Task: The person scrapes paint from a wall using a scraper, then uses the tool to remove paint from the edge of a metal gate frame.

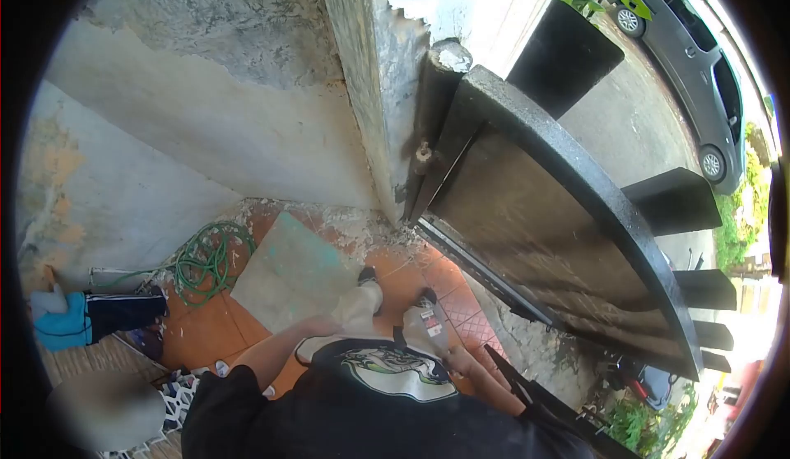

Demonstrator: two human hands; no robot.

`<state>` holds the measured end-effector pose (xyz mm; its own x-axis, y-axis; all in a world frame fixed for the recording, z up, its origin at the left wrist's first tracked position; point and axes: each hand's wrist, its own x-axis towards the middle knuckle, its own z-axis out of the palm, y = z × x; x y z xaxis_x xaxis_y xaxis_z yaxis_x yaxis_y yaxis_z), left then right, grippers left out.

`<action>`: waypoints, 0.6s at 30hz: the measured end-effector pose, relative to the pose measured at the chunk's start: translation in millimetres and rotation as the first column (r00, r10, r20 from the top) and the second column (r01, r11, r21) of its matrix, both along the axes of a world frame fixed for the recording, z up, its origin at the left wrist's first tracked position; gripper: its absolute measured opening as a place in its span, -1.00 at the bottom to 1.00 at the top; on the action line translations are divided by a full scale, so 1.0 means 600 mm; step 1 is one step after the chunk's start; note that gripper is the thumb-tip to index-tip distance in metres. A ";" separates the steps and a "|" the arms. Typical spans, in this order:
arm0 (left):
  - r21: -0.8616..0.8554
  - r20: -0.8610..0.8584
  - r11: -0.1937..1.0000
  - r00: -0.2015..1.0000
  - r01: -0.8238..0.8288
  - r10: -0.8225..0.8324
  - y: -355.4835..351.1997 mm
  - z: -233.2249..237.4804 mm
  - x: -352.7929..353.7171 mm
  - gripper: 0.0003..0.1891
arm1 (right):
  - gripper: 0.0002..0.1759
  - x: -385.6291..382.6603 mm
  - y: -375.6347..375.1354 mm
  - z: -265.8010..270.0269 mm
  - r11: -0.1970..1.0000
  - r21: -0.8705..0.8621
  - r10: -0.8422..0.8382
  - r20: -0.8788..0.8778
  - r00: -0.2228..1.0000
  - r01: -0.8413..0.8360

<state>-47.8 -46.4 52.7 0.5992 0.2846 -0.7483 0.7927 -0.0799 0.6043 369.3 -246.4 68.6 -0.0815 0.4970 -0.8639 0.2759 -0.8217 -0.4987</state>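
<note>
Fingers' state unreadable, right hand point(461, 362) against grey labelled object point(429, 324), left hand point(322, 325) on thigh point(357, 309)

- The left arm point(267, 356) is bare below a short black sleeve point(218, 405), and it angles forward and down across the front of the body.
- The left hand point(322, 326) lies against the left thigh point(360, 307); its fingers are too blurred to read.
- The right forearm point(494, 387) is bare and hangs close to the side.
- The right hand point(458, 362) sits by the right thigh point(421, 331); its grip is unclear.
</note>
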 end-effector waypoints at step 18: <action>-0.144 0.040 0.989 0.999 0.022 -0.016 -0.077 0.181 0.034 -0.69 | -0.51 -0.013 -0.047 0.069 0.996 0.021 0.082 0.055 0.995 -0.083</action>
